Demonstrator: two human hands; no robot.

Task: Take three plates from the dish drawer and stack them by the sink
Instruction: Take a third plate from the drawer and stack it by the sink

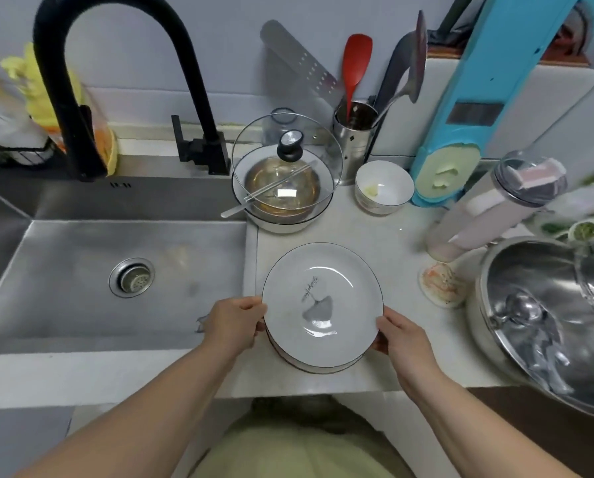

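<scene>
A stack of white plates (323,298) with thin dark rims and a grey leaf print rests on the pale counter (392,243), just right of the steel sink (99,263). The rims of lower plates show under the top one at its near edge. My left hand (235,322) grips the stack's left edge, thumb on the top rim. On the opposite side my right hand (400,336) holds the right edge the same way. The dish drawer is out of view.
Behind the plates stands a white pot (282,222) with a steel bowl and a tilted glass lid (288,160). A small white bowl (383,188), a utensil holder (354,139) and a black faucet (82,98) lie further back. Large steel bowl (547,305) at right.
</scene>
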